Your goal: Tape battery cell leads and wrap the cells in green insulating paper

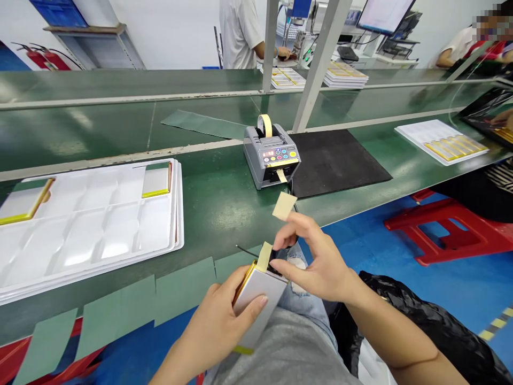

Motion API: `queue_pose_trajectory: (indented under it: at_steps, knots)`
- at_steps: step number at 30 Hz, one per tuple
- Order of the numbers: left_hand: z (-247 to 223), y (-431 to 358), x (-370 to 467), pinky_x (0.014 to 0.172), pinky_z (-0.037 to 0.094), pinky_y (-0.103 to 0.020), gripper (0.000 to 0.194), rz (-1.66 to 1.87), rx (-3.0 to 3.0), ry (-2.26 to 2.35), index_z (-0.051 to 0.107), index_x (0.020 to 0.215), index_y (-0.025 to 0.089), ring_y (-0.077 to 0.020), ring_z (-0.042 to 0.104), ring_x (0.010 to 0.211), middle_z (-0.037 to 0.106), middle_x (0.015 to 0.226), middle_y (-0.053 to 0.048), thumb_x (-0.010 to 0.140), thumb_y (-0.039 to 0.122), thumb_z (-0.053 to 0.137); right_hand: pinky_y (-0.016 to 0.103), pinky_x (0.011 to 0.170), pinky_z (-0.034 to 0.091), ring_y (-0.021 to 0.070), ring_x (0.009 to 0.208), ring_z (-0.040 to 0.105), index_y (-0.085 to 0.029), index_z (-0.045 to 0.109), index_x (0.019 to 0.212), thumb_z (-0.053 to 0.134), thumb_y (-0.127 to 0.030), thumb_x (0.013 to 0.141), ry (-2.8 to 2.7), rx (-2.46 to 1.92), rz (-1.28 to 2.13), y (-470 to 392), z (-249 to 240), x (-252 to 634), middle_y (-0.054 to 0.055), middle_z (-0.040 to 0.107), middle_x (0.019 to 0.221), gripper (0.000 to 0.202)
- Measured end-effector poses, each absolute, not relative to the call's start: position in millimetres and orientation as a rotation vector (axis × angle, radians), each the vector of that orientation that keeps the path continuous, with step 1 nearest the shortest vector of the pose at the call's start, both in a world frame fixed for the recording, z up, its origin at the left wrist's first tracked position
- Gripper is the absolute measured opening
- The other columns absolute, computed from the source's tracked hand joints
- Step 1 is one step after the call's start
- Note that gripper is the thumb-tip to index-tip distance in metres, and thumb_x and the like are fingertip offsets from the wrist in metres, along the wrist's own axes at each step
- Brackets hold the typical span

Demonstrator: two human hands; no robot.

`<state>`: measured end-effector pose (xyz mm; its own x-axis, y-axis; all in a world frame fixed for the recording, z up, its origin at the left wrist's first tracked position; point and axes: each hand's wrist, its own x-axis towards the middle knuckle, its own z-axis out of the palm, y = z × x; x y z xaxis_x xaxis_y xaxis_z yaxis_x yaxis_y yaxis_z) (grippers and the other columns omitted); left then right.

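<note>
My left hand [224, 315] is wrapped round a flat silver pouch battery [262, 305] with yellow tape along its edge, tilted above my lap. A strip of pale yellow tape [263, 256] stands up from the battery's top end, and a thin dark wire [246, 249] shows beside it. My right hand [310, 256] is at that same end, fingers curled and thumb by the strip. Another piece of pale tape [285, 206] clings to its index fingertip. Behind it stands a grey tape dispenser [272, 152] with a short tape end [281, 175] sticking out.
On the left, a stack of white trays [160, 230] holds batteries [156, 179]. Green sheets [116, 315] hang over the bench edge. A black mat [336, 160] lies right of the dispenser. Another tray [441, 141], a red stool [452, 230] and co-workers are farther off.
</note>
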<state>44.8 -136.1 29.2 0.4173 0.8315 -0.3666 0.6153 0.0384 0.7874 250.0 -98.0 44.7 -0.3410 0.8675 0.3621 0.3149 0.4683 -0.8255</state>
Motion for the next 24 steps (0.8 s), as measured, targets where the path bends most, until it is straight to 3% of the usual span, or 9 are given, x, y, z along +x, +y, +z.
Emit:
queue_pose_trajectory:
  at_steps: [6,16,19,22,24]
  knots:
    - [24,-142,49,0.056,0.042,-0.025,0.031,0.248,1.88,1.342,0.045,0.119,0.031,-0.0151,0.059,0.057,0.07,0.088,0.006,0.09,0.041,0.043,0.029,0.077,0.05,0.0136,0.08,0.063,-0.031,0.036,0.129,0.067,-0.015,0.079,-1.812,-1.101,0.805,-115,42,237,-0.004,0.068,0.09,0.061]
    - [13,-145,46,0.049,0.04,-0.025,0.026,0.327,2.262,1.302,0.04,0.117,0.027,-0.0197,0.068,0.056,0.07,0.074,0.005,0.093,0.038,0.04,0.03,0.073,0.049,0.0136,0.073,0.063,-0.03,0.045,0.123,0.074,-0.016,0.073,-1.464,-1.173,1.511,-106,47,243,-0.006,0.068,0.077,0.059]
    - [14,-144,46,0.049,0.041,-0.023,0.04,0.298,2.203,1.314,0.032,0.129,0.028,-0.0179,0.066,0.053,0.068,0.067,0.007,0.092,0.04,0.042,0.029,0.074,0.049,0.0128,0.072,0.062,-0.029,0.045,0.121,0.071,-0.013,0.074,-1.525,-1.151,1.486,-106,44,244,-0.007,0.064,0.073,0.056]
    - [17,-142,46,0.047,0.039,-0.021,0.065,0.241,2.103,1.334,0.008,0.143,0.027,-0.0161,0.062,0.045,0.059,0.051,0.012,0.091,0.04,0.044,0.03,0.076,0.049,0.012,0.071,0.062,-0.028,0.044,0.121,0.069,-0.011,0.076,-1.607,-1.115,1.433,-107,42,244,-0.007,0.063,0.072,0.054]
    - [17,-141,46,0.049,0.04,-0.02,0.067,0.234,2.074,1.287,0.006,0.144,0.028,-0.0146,0.061,0.045,0.06,0.053,0.012,0.091,0.038,0.045,0.03,0.076,0.049,0.0121,0.071,0.061,-0.027,0.042,0.122,0.068,-0.01,0.076,-1.627,-1.089,1.43,-107,42,245,-0.007,0.063,0.073,0.055]
